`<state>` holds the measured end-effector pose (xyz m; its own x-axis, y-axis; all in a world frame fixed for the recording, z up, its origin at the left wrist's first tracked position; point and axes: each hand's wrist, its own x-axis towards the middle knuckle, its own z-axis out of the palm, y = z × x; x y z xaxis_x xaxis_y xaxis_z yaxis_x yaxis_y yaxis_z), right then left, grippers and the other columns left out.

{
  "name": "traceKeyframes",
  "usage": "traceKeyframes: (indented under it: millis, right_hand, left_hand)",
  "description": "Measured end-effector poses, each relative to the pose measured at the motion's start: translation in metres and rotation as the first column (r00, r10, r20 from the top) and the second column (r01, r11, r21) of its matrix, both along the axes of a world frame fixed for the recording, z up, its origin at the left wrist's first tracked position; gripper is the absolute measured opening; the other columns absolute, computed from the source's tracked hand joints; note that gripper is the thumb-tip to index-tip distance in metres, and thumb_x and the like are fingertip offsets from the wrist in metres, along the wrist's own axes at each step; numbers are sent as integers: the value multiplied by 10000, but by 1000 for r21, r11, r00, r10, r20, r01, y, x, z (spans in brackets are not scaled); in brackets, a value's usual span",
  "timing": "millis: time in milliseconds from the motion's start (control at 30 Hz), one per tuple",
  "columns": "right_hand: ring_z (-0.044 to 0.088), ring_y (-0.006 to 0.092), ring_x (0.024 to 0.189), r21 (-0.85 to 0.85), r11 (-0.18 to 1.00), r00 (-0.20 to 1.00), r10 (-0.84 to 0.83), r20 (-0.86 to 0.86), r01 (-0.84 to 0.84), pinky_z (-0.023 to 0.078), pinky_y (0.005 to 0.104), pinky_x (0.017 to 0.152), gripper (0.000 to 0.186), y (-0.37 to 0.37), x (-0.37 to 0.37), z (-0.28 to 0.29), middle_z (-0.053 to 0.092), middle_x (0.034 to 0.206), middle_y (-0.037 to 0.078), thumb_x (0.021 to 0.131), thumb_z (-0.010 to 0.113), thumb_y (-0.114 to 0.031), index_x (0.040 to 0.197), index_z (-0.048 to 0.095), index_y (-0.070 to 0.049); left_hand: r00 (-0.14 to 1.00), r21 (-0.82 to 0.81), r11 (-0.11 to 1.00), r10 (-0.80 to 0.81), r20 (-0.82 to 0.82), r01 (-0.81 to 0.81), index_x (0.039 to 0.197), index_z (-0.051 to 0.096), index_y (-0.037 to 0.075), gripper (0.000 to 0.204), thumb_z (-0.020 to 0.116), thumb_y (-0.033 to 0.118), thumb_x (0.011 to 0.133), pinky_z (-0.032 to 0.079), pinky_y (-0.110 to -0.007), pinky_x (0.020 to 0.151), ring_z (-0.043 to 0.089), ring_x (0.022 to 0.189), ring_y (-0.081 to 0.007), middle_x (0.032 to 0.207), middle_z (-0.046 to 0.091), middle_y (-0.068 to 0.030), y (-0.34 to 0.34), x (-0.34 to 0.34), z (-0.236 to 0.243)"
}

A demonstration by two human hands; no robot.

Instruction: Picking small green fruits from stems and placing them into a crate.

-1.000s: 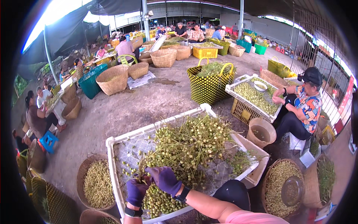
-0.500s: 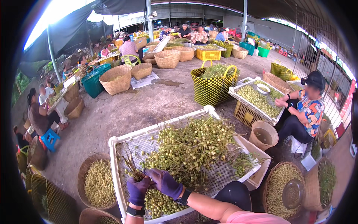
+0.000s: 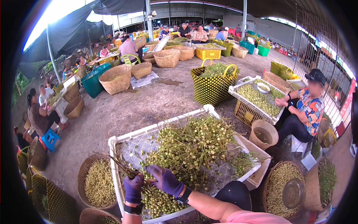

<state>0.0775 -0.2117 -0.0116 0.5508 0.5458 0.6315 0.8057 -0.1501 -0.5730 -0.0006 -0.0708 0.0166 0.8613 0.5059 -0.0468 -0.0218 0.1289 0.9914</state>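
One purple-gloved left hand [image 3: 133, 187] clasps brown twigs [image 3: 126, 168], slanting toward the white plastic tray's [image 3: 112, 142] left rim; purple-gloved right hand [image 3: 167, 182] (farther) half-curled, hold unclear.

Daylight glares white at upper left; roof [image 3: 276, 8] dim; edges bow toward black corners.

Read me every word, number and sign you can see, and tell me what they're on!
None can be read here.
Red strip by the fence: any writing is too blurred.
Yellow crate: any marking is too small.
Black wristwatch on the right wrist: no readable numbers.
White mesh tray and purple gloves: no writing shows.
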Motion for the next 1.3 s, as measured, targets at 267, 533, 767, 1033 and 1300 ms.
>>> traceKeyframes:
  millis: [267,533,767,1033,1300]
  right_hand:
    - [629,361,855,-26,961,936,263,-236,-276,499,429,742,347,4,2,-22,644,912,159,775,696,-194,1093,595,-96]
    - [629,348,717,-138,989,993,32,-112,-48,501,423,597,193,10,-7,-34,625,847,142,820,649,-189,975,581,-95]
    - [629,325,660,-314,940,986,-158,-55,133,498,416,532,160,3,-4,-47,615,817,135,844,618,-172,974,568,-93]
    - [654,288,774,-221,959,983,-162,91,179,517,394,633,274,7,6,-73,659,894,95,796,669,-232,1043,610,-129]
    - [617,312,528,-326,937,987,-152,-45,129,459,399,473,389,-5,6,-36,603,584,126,818,636,-503,762,617,-119]
  left_hand:
    - [979,-12,979,-202,44,202,1000,590,11,315,762,4,737,484,-260,599,581,659,-112,782,638,-30,6,-7,1]
    - [997,71,996,-58,48,54,820,705,3,71,728,64,791,466,-234,580,582,646,-87,744,652,-3,-14,-7,-19]
    - [989,472,882,-78,123,11,795,710,23,70,745,75,763,464,-274,575,590,623,-129,720,659,-43,-19,6,-37]
    - [999,317,948,43,7,-43,733,679,-11,229,661,201,817,398,-286,501,525,528,-94,583,603,-1,-12,1,4]
    - [986,80,992,111,-126,-102,748,648,75,170,654,179,882,310,-227,509,420,564,-42,643,533,68,4,3,-4]
